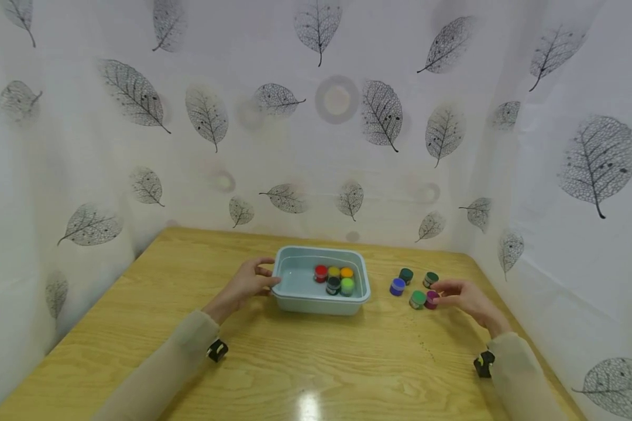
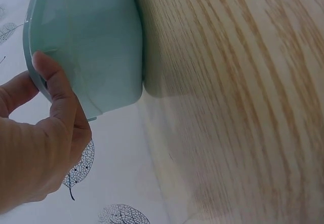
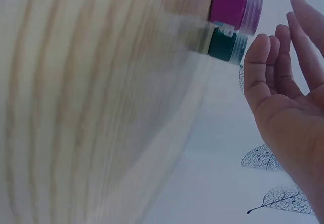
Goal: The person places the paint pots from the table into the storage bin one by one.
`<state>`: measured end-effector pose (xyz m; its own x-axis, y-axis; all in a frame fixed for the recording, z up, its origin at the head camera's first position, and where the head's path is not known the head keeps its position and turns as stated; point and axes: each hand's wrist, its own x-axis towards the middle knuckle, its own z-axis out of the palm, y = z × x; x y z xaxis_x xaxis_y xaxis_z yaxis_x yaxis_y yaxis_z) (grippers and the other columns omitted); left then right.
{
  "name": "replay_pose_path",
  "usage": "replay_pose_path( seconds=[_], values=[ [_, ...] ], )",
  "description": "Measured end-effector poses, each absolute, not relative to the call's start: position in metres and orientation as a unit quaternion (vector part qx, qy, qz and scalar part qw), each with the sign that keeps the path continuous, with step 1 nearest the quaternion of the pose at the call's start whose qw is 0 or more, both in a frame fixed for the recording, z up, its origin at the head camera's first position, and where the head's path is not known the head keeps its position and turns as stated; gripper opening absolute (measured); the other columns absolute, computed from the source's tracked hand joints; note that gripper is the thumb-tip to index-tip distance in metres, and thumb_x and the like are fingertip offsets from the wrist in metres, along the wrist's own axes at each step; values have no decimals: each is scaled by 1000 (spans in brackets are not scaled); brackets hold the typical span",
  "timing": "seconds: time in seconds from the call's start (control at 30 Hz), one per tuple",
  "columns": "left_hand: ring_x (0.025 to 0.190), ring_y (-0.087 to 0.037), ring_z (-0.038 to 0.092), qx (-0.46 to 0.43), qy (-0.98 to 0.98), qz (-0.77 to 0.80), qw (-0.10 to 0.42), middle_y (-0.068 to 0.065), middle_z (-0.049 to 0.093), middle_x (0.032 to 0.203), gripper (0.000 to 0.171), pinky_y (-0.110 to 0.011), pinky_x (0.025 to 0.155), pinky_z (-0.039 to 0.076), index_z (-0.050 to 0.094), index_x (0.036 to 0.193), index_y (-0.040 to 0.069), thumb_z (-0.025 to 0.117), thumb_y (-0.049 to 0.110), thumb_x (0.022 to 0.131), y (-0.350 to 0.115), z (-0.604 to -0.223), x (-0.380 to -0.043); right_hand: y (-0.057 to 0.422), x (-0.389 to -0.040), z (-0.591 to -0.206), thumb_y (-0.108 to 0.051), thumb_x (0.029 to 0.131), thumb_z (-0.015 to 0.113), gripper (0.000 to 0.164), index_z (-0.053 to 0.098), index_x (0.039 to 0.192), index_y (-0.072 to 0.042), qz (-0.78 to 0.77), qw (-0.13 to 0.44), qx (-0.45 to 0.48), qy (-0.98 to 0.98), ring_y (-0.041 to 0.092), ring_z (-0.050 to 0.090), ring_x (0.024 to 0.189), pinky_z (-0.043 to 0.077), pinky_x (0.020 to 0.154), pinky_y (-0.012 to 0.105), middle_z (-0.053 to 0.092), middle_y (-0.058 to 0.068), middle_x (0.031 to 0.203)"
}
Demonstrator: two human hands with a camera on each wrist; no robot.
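Observation:
My left hand [image 1: 242,286] pinches the left rim of a pale blue-green plastic tub [image 1: 316,305]; in the left wrist view its thumb and fingers lie on either side of the rim. Inside the tub, toward its right half, stand several small paint jars: red [image 1: 321,273], yellow, orange, black and light green. My right hand [image 1: 466,299] reaches over a purple paint jar [image 1: 431,300] on the table, fingers relaxed and apart. In the right wrist view a gap shows between the fingertips and the clear lid of the purple jar [image 3: 229,6].
Around the purple jar stand a green jar [image 1: 418,300], a blue jar [image 1: 397,286] and two dark green jars, one of them at the back right [image 1: 430,279]. The wooden table [image 1: 295,351] meets a leaf-print curtain [image 1: 305,146] at its back and sides.

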<state>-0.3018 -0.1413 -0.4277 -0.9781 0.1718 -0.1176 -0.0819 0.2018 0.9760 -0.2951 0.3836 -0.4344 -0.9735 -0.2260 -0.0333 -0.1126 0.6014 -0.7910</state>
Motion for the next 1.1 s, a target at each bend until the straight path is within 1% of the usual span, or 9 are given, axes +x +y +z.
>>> replay_pose_path(
  seconds=[0.13, 0.23, 0.37, 0.47, 0.6, 0.83, 0.93, 1.1],
  values=[
    [80, -20, 62, 29, 766, 635, 100, -20, 55, 112, 58, -44, 78, 61, 44, 142, 3, 69, 4, 90, -141, -428, -302, 387, -296, -435, -19, 88, 74, 47, 61, 127, 3, -413, 59, -108, 902, 29, 53, 110, 53, 84, 34, 55, 24, 133],
    [79, -20, 62, 29, 765, 635, 99, -19, 55, 110, 58, -44, 78, 61, 44, 141, 3, 69, 4, 89, -140, -429, -301, 389, -297, -436, -16, 87, 74, 46, 61, 126, 4, -409, 62, -125, 902, 32, 56, 110, 54, 86, 34, 57, 25, 130],
    [79, -20, 62, 31, 766, 634, 99, -19, 55, 110, 57, -43, 77, 61, 45, 141, 2, 70, 4, 89, -140, -432, -301, 390, -300, -439, -14, 84, 77, 47, 61, 124, 5, -396, 73, -138, 905, 30, 62, 103, 54, 82, 27, 64, 23, 118],
    [78, -20, 62, 30, 766, 635, 97, -18, 54, 109, 57, -43, 76, 61, 45, 141, 3, 69, 3, 89, -140, -432, -302, 390, -305, -441, -15, 82, 79, 50, 61, 124, 6, -382, 77, -145, 910, 30, 64, 102, 54, 78, 22, 65, 23, 116],
    [78, -20, 62, 27, 765, 636, 98, -18, 54, 109, 57, -43, 76, 61, 45, 141, 4, 69, 3, 89, -140, -432, -304, 390, -311, -444, -16, 80, 80, 49, 63, 122, 5, -353, 76, -155, 919, 31, 65, 102, 54, 79, 21, 66, 22, 117],
    [79, -20, 62, 28, 766, 635, 100, -18, 54, 110, 58, -43, 76, 61, 44, 142, 2, 69, 4, 89, -140, -432, -302, 391, -315, -448, -19, 79, 82, 43, 68, 116, -2, -330, 79, -144, 930, 24, 65, 101, 52, 82, 21, 70, 13, 110],
    [80, -20, 61, 29, 762, 638, 101, -18, 53, 111, 59, -43, 77, 61, 43, 143, 3, 69, 4, 90, -139, -431, -302, 393, -313, -447, -20, 81, 80, 44, 66, 119, -1, -351, 93, -138, 922, 22, 66, 103, 52, 83, 19, 70, 14, 112],
    [80, -20, 62, 22, 759, 643, 104, -18, 53, 112, 58, -42, 77, 61, 44, 142, 4, 69, 3, 90, -140, -432, -304, 395, -308, -441, -16, 84, 77, 49, 59, 124, 6, -412, 111, -137, 894, 20, 66, 103, 53, 85, 18, 68, 20, 116]
  ],
)
